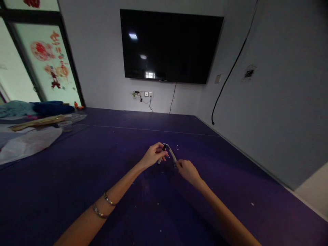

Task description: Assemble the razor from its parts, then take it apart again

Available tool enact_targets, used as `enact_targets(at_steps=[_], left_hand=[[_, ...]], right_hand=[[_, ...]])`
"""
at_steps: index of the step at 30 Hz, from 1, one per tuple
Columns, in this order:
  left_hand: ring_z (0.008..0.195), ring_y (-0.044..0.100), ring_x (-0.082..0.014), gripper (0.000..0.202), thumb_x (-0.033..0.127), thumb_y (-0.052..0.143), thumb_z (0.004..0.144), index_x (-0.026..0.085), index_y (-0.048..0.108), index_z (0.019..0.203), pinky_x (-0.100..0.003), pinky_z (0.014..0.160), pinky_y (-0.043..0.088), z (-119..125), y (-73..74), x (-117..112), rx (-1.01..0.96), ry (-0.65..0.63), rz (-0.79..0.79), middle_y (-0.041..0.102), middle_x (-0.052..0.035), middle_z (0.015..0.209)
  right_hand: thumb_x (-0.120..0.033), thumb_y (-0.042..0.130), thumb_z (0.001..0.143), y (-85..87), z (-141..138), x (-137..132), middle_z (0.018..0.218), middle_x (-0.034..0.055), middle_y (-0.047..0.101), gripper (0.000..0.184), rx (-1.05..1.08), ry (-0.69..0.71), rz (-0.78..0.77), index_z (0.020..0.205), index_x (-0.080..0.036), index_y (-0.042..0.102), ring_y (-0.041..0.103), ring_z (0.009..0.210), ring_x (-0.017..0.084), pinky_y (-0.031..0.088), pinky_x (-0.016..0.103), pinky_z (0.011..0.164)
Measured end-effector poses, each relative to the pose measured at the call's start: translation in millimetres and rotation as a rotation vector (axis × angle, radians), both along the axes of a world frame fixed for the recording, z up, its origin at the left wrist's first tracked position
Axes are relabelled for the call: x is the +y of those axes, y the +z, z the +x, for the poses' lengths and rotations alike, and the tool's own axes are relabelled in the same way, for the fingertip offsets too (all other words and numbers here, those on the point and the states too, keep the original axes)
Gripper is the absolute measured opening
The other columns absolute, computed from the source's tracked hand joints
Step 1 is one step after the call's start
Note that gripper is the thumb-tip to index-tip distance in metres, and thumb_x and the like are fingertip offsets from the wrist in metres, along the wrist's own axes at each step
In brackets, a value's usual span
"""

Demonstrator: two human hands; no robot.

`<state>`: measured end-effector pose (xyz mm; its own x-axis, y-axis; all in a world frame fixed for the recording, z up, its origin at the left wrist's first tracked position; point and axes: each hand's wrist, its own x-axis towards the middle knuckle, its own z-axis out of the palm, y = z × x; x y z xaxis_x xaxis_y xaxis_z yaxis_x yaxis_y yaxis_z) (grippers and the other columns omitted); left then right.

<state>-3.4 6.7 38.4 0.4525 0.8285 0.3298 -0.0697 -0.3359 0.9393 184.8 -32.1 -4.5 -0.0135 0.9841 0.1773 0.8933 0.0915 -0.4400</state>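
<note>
In the middle of the head view my left hand point(153, 155) is closed around a slim pen-like stick point(160, 160) with a black upper part and a pale lower part. It is held at a slant, pinched between thumb and fingers. My right hand point(188, 170) grips the near end of a long, thin, pale strip-like thing point(172, 154), whose exact kind I cannot make out. Its far end is close to the top of the stick; whether they touch is too small to tell. Both hands are low over the dark purple surface point(123, 205).
Small white bits point(252, 204) are scattered on the purple surface. At the left lie clear plastic sheeting point(33, 143), a brown flat piece point(41, 122), blue cloth point(52, 107) and an orange item point(77, 106). A black cable point(232, 68) hangs down the right wall. A television point(171, 48) is mounted ahead.
</note>
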Motion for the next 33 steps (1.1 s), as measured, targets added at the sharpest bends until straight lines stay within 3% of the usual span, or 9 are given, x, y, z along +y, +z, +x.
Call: enact_targets(at_steps=[5, 11, 16, 21, 26, 33], left_hand=[[0.069, 0.066, -0.0143, 0.025, 0.028, 0.067, 0.073, 0.016, 0.046, 0.081, -0.029, 0.067, 0.051, -2.0, 1.9, -0.4, -0.024, -0.051, -0.009, 0.067, -0.0043, 0.076], [0.073, 0.066, -0.0158, 0.022, 0.027, 0.064, 0.075, 0.015, 0.047, 0.083, -0.030, 0.069, 0.049, -1.8, 3.9, -4.5, 0.038, -0.049, 0.016, 0.067, -0.0069, 0.079], [0.075, 0.064, -0.0146, 0.014, 0.021, 0.060, 0.077, 0.015, 0.049, 0.082, -0.030, 0.073, 0.047, 2.5, 1.8, -8.9, 0.077, -0.052, 0.057, 0.065, -0.0044, 0.080], [0.076, 0.062, -0.0146, 0.009, 0.021, 0.059, 0.079, 0.014, 0.057, 0.084, -0.030, 0.075, 0.046, 4.6, 2.4, -16.1, 0.134, -0.071, 0.142, 0.064, -0.0030, 0.078], [0.078, 0.061, -0.0145, 0.008, 0.023, 0.058, 0.081, 0.015, 0.061, 0.081, -0.028, 0.074, 0.045, 4.3, 9.2, -25.2, 0.181, -0.052, 0.254, 0.065, -0.0032, 0.078], [0.080, 0.061, -0.0155, 0.009, 0.021, 0.057, 0.080, 0.014, 0.063, 0.081, -0.030, 0.077, 0.046, 5.0, 8.8, -25.2, 0.165, 0.006, 0.280, 0.066, -0.0040, 0.081]], right_hand=[[-0.032, 0.036, 0.086, 18.0, 45.8, 2.3, 0.068, 0.0039, 0.063, 0.027, 0.398, 0.164, 0.144, 0.083, -0.016, 0.058, 0.058, 0.054, 0.012, 0.044, 0.023, 0.053], [-0.037, 0.041, 0.086, 52.8, 75.6, -10.2, 0.075, 0.0043, 0.065, 0.037, 0.379, 0.205, 0.303, 0.109, -0.016, 0.060, 0.057, 0.061, 0.013, 0.044, 0.023, 0.055], [-0.039, 0.047, 0.085, 76.4, 65.6, -27.8, 0.097, 0.0071, 0.068, 0.035, 0.326, 0.272, 0.353, 0.107, -0.020, 0.065, 0.061, 0.087, 0.018, 0.047, 0.028, 0.076], [-0.042, 0.048, 0.086, 88.7, 47.4, -43.4, 0.080, 0.0058, 0.068, 0.033, 0.224, 0.324, 0.367, 0.103, -0.022, 0.069, 0.060, 0.071, 0.016, 0.046, 0.027, 0.065], [-0.042, 0.050, 0.085, 89.6, 41.0, -45.2, 0.073, 0.0043, 0.067, 0.031, 0.163, 0.325, 0.428, 0.096, -0.023, 0.071, 0.056, 0.061, 0.012, 0.042, 0.025, 0.058], [-0.040, 0.053, 0.083, 89.0, 39.9, -43.7, 0.075, 0.0047, 0.068, 0.027, 0.218, 0.237, 0.496, 0.096, -0.023, 0.071, 0.058, 0.066, 0.014, 0.044, 0.026, 0.063]])
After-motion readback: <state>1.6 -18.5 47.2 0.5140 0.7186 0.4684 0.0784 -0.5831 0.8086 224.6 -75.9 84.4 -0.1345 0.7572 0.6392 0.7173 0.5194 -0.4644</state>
